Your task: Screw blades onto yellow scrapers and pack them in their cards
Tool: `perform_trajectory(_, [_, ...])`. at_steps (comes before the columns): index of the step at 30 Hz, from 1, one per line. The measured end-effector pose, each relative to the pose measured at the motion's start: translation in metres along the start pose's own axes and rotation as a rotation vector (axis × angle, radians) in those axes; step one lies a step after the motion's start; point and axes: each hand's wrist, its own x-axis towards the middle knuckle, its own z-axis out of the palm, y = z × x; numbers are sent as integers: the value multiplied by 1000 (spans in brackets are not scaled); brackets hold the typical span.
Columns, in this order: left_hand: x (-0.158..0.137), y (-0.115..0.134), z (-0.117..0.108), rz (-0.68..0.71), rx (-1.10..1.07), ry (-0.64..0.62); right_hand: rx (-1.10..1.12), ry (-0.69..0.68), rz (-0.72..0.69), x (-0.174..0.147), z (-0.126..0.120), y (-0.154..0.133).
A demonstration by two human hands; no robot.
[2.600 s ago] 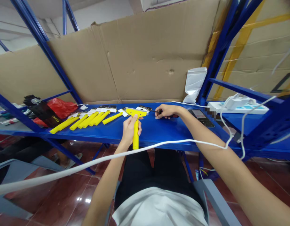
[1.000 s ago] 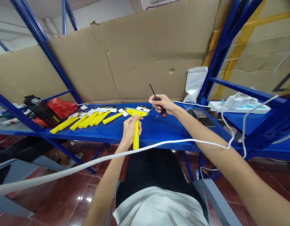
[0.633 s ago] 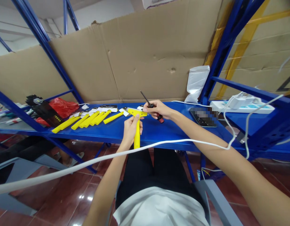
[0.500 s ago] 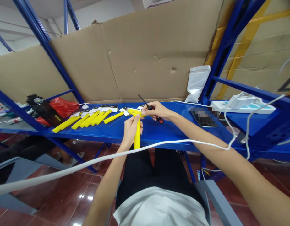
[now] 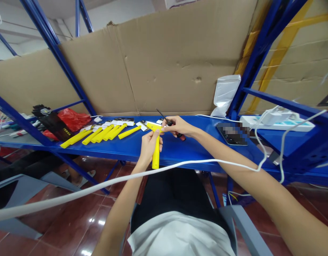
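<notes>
I face a blue bench (image 5: 179, 152), cardboard (image 5: 164, 64) beyond the hands, red tiles (image 5: 73, 222) below.
My left hand (image 5: 147, 147) pinches one scraper (image 5: 155, 158); my right hand (image 5: 181, 125), clear of it a second ago, now touches it while clasping one screwdriver (image 5: 169, 123). Left of both lie at least five yellow handles (image 5: 129, 132).

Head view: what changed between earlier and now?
The right hand rose from the blue tabletop, then moved left to the yellow T-shaped scraper, keeping the black-and-red screwdriver. The left hand still grips the scraper; the yellow tubular handles stayed put.
</notes>
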Motion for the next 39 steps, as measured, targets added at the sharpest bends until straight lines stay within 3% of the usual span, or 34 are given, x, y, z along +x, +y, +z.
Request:
perform_trajectory(6, [-2,3,2,-13,-13,-10,259,-52,84,-1,1,3])
perform_trajectory(13, [-1,2,1,-6,-30,-15,250,-65,85,-1,1,6])
perform_trajectory(15, [-1,3,0,-4,-32,-14,180,-59,74,1,-4,7])
perform_trajectory(21, [-5,7,2,-2,-43,-33,-314,88,68,15,-40,14])
perform_trajectory(25, [-8,9,3,39,-47,-69,-505,2,82,13,-64,25])
perform_trajectory(32, [-15,12,2,89,3,-138,-628,-119,117,-9,-76,45])
perform_trajectory(39, [-14,11,1,90,-30,-155,-661,-166,123,-8,-74,48])
